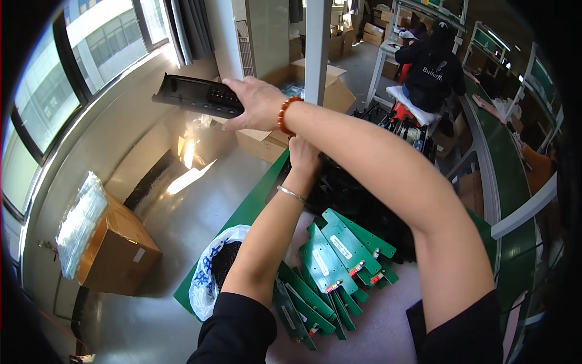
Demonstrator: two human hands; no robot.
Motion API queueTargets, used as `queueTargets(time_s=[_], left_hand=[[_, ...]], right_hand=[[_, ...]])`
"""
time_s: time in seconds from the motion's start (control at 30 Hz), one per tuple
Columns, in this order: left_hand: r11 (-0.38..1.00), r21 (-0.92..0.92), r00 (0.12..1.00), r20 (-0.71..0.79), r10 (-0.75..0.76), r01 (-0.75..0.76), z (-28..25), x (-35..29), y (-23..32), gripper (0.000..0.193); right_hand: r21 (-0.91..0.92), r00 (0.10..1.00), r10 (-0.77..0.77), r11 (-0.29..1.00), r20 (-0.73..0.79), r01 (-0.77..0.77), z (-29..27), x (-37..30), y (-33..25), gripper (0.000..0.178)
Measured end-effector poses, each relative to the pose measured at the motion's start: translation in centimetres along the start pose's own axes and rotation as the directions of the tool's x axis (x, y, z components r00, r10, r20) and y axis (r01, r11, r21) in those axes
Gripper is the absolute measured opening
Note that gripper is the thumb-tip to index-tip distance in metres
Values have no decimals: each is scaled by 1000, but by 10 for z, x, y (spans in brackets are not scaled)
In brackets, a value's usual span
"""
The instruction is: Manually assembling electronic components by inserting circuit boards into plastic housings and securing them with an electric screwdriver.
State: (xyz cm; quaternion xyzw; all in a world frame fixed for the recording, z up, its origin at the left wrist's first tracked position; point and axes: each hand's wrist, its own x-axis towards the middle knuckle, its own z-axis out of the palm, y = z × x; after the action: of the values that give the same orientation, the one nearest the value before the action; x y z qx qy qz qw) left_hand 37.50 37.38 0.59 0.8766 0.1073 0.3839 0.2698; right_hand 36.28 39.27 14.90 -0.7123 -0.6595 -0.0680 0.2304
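Observation:
My right arm crosses over the left one. At the upper left, my right hand [257, 103] is closed on the end of a long black plastic housing [197, 97], which has small holes or contacts near my fingers. My left hand [304, 156] is partly behind my right forearm, beside a heap of black parts [357, 197]; its fingers are hidden. Nearer to me, several green circuit boards [330, 258] lie in an overlapping pile on the table. Left of them sits a white plastic bag [203, 285] with small black pieces inside.
The green table edge [242, 212] runs past the bag. An open carton [267, 145] stands beyond it, next to a grey post [315, 54]. On the floor at left is a carton [121, 255] with clear wrap. A seated person [430, 67] works at the back right, near a green bench [506, 151].

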Motion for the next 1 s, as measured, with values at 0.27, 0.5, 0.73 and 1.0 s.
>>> queueTargets(time_s=[0.27,0.5,0.73,1.0], left_hand=[[835,537,988,148,47,-120,-36,-18,-15,14],[790,592,986,132,98,-158,-97,-38,3,15],[686,712,988,128,83,-150,-165,-58,31,24],[781,460,896,81,438,-423,-239,-193,193,15]], right_hand=[[-141,985,-171,975,31,174,-149,-215,-27,56],[-514,942,86,852,324,100,-201,-387,-43,53],[-444,755,102,856,647,265,-219,-524,-37,42],[-474,902,179,880,392,32,-156,-575,-85,52]])
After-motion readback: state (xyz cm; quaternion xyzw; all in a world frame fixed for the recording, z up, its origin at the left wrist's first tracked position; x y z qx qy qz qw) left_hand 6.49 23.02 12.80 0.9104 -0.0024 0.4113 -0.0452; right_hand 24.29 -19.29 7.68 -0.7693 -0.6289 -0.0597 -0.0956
